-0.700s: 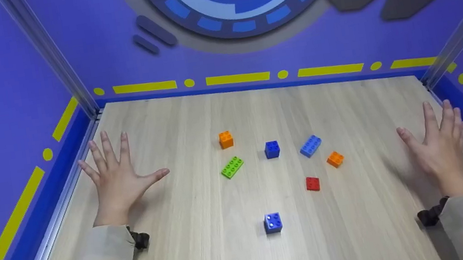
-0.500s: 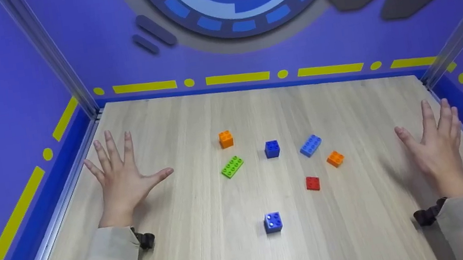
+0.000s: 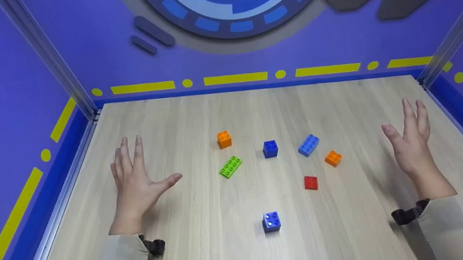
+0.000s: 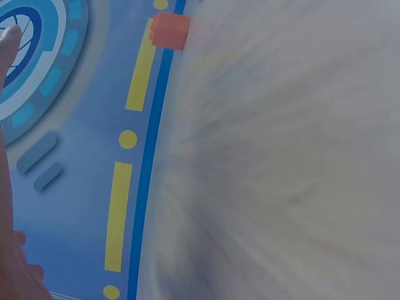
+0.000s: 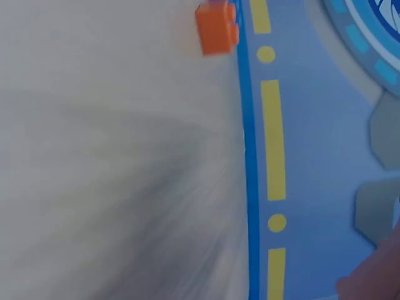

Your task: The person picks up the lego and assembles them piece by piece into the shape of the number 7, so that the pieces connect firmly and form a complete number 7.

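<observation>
In the head view my left hand [image 3: 137, 187] is held over the left side of the table, thumb stretched toward the bricks, holding nothing. My right hand [image 3: 412, 144] is over the right side with its thumb apart from the fingers, also holding nothing. Nearest the left hand are a lime green brick [image 3: 230, 167] and an orange brick [image 3: 224, 139]. A second orange brick [image 3: 333, 158] lies closest to the right hand, beside a light blue brick [image 3: 308, 145] and a red brick [image 3: 311, 183]. One dark blue brick [image 3: 270, 149] stands mid-table; another blue brick [image 3: 271, 221] is nearer the front.
The wooden table [image 3: 213, 252] is enclosed by a purple-blue back wall [image 3: 222, 65] with yellow markings and by side walls. Metal posts [image 3: 47, 52] rise at the back corners. A small black device [image 3: 156, 247] sits at the left wrist, with a similar one at the right.
Both hands have moved inward toward the bricks, and their spread fingers have drawn closer together. The bricks keep their places on the table; the head view has shifted slightly.
</observation>
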{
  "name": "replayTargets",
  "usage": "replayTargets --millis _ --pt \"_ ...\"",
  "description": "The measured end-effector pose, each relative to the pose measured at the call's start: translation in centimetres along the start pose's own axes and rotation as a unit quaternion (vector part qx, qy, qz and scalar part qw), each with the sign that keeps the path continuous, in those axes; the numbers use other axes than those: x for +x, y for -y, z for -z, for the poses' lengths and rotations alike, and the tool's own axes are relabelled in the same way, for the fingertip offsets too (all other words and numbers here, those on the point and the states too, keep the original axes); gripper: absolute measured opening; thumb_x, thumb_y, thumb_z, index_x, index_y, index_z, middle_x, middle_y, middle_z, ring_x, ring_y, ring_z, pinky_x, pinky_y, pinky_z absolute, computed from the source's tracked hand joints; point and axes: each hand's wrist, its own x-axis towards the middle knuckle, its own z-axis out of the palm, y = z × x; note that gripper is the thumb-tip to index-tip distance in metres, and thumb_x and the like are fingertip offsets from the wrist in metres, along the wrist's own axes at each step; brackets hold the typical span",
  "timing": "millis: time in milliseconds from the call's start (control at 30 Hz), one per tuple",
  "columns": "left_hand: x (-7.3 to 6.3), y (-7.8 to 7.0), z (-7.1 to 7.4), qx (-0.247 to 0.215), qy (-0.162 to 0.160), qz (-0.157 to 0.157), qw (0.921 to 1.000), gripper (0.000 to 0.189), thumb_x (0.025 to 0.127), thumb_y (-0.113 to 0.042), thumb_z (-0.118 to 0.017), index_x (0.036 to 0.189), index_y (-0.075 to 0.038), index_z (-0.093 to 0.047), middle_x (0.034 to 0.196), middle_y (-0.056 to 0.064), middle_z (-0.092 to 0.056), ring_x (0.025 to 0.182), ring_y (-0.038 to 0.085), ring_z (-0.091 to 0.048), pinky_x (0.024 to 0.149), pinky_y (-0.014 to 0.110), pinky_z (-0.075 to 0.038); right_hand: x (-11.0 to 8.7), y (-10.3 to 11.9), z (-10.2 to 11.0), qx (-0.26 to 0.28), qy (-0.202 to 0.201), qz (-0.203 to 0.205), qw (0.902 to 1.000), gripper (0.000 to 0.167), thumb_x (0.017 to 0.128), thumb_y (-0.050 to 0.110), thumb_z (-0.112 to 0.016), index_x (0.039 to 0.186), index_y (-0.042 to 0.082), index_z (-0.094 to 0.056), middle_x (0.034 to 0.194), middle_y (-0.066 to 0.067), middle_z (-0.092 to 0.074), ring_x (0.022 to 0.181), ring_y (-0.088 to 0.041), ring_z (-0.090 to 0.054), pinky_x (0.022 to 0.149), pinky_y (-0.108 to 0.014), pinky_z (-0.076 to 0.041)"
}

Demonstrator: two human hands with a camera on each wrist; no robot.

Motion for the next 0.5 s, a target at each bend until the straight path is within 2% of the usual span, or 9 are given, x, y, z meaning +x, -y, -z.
replayTargets --millis 133,267,367,500 --pt "-0.3 -0.6 -0.2 -0.026 0.011 -0.008 0.9996 0.145 0.078 -0.068 -0.096 0.184 -0.024 -0.007 0.192 0.016 0.005 0.175 0.053 0.002 0.137 0.081 -0.004 -0.4 1.1 -1.3 0.045 0.004 0.003 0.9990 0.085 0.117 0.048 -0.049 0.184 0.029 -0.001 0.190 -0.002 0.022 0.177 -0.036 0.023 0.132 -0.086 0.011" --pt "-0.6 -1.6 -0.4 -0.074 0.017 -0.021 0.9969 0.143 0.078 -0.064 -0.096 0.184 -0.025 -0.009 0.192 0.014 0.004 0.176 0.052 0.000 0.134 0.086 -0.014 -0.6 2.3 -2.6 0.088 0.011 0.011 0.9960 0.083 0.116 0.045 -0.047 0.184 0.028 -0.002 0.191 -0.002 0.021 0.177 -0.036 0.020 0.132 -0.084 0.014" --pt "-0.6 -2.4 -0.5 -0.117 0.018 -0.032 0.9924 0.145 0.076 -0.075 -0.093 0.184 -0.025 -0.010 0.192 0.012 0.002 0.176 0.050 -0.002 0.130 0.088 -0.022 -0.6 3.2 -3.3 0.120 0.022 0.019 0.9923 0.084 0.115 0.047 -0.047 0.184 0.028 -0.003 0.191 0.000 0.020 0.178 -0.035 0.019 0.132 -0.082 0.018" --pt "-0.6 -3.6 -1.0 -0.156 0.020 -0.049 0.9863 0.149 0.072 -0.097 -0.080 0.184 -0.025 -0.013 0.192 0.010 0.000 0.176 0.049 -0.004 0.130 0.088 -0.024 -0.7 4.3 -4.2 0.159 0.037 0.029 0.9862 0.084 0.115 0.049 -0.047 0.184 0.027 -0.005 0.191 0.002 0.020 0.178 -0.035 0.019 0.135 -0.076 0.019"
